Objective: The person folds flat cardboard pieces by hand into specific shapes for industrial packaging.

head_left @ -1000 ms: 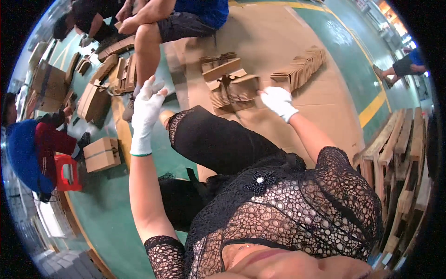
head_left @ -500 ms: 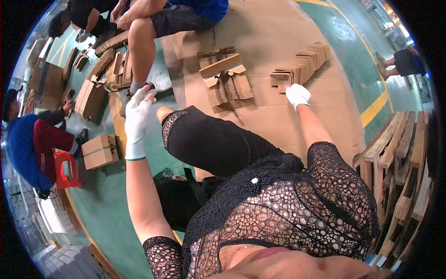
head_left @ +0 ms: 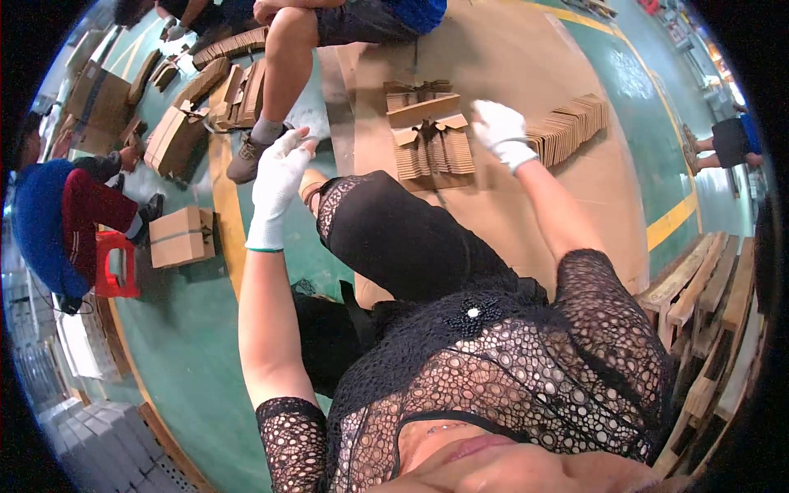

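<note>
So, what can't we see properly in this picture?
All in the head view:
Right hand: its back hides the palm, so I can't tell if it holds anything.
Fanned cardboard row: that wrist covers part of its left end.
Person in dark shorts, top middle: head cut off by the picture's edge.

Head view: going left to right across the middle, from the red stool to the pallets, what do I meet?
Red stool → small carton → left hand → cardboard bundle → right hand → fanned cardboard row → wooden pallets.
</note>
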`<state>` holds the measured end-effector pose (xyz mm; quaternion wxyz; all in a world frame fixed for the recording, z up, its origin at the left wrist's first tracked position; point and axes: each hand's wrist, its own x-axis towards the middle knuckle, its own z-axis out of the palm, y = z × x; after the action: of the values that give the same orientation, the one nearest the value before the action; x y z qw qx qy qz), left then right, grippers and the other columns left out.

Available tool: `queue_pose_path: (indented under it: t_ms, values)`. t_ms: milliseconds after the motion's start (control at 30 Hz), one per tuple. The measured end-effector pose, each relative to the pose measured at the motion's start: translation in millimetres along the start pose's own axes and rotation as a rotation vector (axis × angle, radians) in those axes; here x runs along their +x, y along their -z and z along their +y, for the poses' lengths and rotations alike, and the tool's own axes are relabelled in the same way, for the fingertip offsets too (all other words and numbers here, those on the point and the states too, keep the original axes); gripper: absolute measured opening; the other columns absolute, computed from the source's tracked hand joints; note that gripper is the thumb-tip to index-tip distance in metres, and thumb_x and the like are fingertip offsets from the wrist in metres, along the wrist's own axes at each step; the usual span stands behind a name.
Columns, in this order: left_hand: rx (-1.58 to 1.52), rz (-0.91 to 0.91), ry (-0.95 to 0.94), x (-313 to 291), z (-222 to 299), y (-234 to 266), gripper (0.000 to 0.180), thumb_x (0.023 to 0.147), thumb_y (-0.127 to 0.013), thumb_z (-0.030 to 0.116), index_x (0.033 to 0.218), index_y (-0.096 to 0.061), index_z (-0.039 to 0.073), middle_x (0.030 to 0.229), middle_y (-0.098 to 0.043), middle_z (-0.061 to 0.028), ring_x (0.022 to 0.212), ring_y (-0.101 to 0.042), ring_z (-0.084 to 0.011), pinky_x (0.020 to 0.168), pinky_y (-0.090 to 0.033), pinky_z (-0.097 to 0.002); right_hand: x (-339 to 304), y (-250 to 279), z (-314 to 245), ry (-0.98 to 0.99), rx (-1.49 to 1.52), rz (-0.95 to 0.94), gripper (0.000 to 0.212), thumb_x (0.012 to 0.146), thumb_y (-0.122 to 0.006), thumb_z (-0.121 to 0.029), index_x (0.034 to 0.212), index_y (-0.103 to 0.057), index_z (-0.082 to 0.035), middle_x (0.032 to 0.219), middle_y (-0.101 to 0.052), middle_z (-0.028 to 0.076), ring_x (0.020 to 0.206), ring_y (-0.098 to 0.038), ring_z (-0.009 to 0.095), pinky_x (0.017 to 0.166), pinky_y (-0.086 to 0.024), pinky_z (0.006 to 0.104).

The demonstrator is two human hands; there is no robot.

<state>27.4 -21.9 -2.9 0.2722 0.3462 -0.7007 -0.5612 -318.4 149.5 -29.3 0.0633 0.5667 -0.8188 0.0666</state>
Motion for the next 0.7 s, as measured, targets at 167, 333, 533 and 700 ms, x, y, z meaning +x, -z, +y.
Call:
queue_pose_path:
  t_ms: [167, 333, 533, 700]
  values:
    - [0.051, -0.021, -0.013, -1, 3, -4, 0.039, 0.086, -0.056, 0.016, 0.119, -0.052, -0.005, 0.108, -0.061, -0.0118, 0.097, -0.056, -0.0135, 0.086, -0.042, -0.0262, 35, -56, -23, 0.339, -0.089, 0.295, 0.025, 0.083, -0.049, -0.016, 0.104, -0.058, -0.005, 0.111, -0.057, 0.016, 0.093, -0.056, 0.03, 0.074, -0.046, 0.0424]
    - [0.081, -0.044, 0.016, -2, -3, 7, 0.043, 0.089, -0.053, 0.019, 0.124, -0.046, -0.005, 0.111, -0.06, -0.011, 0.095, -0.056, -0.0137, 0.083, -0.044, -0.0255, 13, -57, -32, 0.426, -0.094, 0.43, 0.029, 0.083, -0.048, -0.012, 0.11, -0.055, -0.004, 0.12, -0.054, 0.016, 0.106, -0.052, 0.03, 0.087, -0.041, 0.0431]
    - [-0.047, -0.057, 0.054, 6, 0, -13, 0.037, 0.086, -0.055, 0.011, 0.119, -0.052, -0.005, 0.106, -0.062, -0.0122, 0.092, -0.058, -0.0136, 0.083, -0.043, -0.0256, 7, -36, -22, 0.454, -0.04, 0.517, 0.013, 0.077, -0.052, -0.012, 0.086, -0.059, -0.006, 0.109, -0.059, 0.016, 0.099, -0.056, 0.03, 0.085, -0.041, 0.0431]
    - [-0.06, 0.032, -0.113, -1, 8, -18, 0.038, 0.084, -0.056, 0.008, 0.12, -0.053, -0.003, 0.108, -0.062, -0.0124, 0.093, -0.058, -0.015, 0.084, -0.044, -0.0267, 33, 25, -77, 0.408, 0.367, 0.294, 0.009, 0.075, -0.052, -0.011, 0.08, -0.059, -0.013, 0.069, -0.06, 0.011, 0.065, -0.06, 0.031, 0.059, -0.047, 0.0408]
